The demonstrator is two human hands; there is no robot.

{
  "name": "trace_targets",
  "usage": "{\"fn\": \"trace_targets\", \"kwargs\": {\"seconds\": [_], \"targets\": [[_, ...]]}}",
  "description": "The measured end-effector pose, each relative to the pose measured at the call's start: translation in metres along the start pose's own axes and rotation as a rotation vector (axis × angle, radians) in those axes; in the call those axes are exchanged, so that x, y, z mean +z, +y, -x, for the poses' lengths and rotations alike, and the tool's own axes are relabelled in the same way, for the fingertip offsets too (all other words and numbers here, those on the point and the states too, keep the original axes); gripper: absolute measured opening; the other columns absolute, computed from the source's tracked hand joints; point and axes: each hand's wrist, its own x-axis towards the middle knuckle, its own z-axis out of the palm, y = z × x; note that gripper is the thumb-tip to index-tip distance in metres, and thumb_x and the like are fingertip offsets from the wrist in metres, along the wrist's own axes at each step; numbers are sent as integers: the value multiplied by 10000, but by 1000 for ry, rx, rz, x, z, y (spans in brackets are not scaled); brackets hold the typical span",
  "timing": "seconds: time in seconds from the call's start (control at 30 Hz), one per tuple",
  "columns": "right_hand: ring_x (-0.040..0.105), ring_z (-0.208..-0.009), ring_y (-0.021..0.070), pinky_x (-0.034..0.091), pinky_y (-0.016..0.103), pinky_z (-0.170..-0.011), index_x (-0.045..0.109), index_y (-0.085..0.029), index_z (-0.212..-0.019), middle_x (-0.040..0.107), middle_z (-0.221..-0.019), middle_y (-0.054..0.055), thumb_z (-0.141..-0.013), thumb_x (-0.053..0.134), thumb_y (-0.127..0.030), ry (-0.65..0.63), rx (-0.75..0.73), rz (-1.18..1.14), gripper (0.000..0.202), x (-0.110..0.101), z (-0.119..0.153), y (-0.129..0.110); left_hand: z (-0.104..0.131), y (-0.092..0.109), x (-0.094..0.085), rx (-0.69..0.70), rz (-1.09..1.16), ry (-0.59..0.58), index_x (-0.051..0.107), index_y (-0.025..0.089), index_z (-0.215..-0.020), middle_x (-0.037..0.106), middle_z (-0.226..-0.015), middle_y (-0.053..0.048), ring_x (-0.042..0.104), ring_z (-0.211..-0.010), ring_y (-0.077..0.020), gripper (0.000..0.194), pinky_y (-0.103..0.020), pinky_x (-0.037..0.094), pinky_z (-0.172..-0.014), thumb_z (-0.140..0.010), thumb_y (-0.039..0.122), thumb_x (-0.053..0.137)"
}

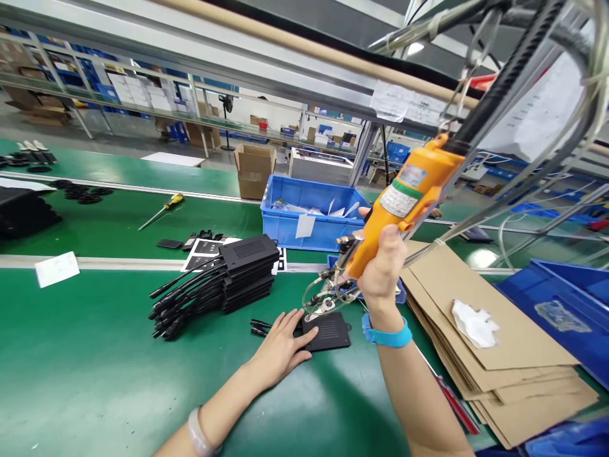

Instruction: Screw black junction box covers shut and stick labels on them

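A: Hand states?
B: Left hand (280,349): open, fingers spread, fingertips on the black case (330,336), nothing gripped. Right hand (383,270): closed round the orange driver (404,197), which is tilted. Case lies flat on the counter (95,381), under the driver's metal nozzle (323,307).
A: Failure modes?
B: Main one, my judgement: left fingertips sit just beside the nozzle; a slip off the case's corner could pinch them. Light fingertip pressure might also let the case twist under torque. The tilt could seat a fastener crooked. Thin hoses (316,289) loop close to the work and might snag.
A: Anything nearby?
B: Stack of black cases (250,254), uneven; a knock could topple it.
A: Not resolved?
B: Nozzle hides its contact point; no screw discernible. Left hand partly covers the case's leads. Both forearms cut off at the lower edge.
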Motion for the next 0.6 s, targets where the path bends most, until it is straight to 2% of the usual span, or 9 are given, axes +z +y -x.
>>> {"fn": "trace_targets", "kwargs": {"seconds": [0.13,0.3,0.4,0.6], "targets": [[509,-434,118,464,256,-410,663,-223,-1102,537,-605,-17,-900,505,-624,-29,54,38,476,9,9,23,0,-2,5,-6,26,10,495,360,-1438,427,-1510,-180,374,-1409,-421,604,-645,382,-1101,-878,326,720],[523,-425,126,442,245,-387,630,-201,-1142,551,-586,-27,-905,492,-626,-61,108,4,506,10,27,49,-2,0,3,-36,13,-20,513,372,-1424,556,-1399,-158,503,-1320,-392,587,-617,432,-1073,-874,359,719],[518,-421,124,437,240,-386,626,-198,-1061,556,-576,-30,-900,511,-618,-55,117,6,464,10,33,56,-4,1,1,-40,-4,-39,526,360,-1416,589,-1362,-162,513,-1311,-389,584,-601,451,-1060,-868,369,725],[507,-406,128,456,254,-395,591,-202,-919,540,-538,-34,-864,531,-647,-39,118,25,453,15,36,57,-5,2,0,-16,59,28,563,351,-1383,515,-1459,-144,462,-1358,-383,594,-587,441,-1074,-828,324,776]]}}
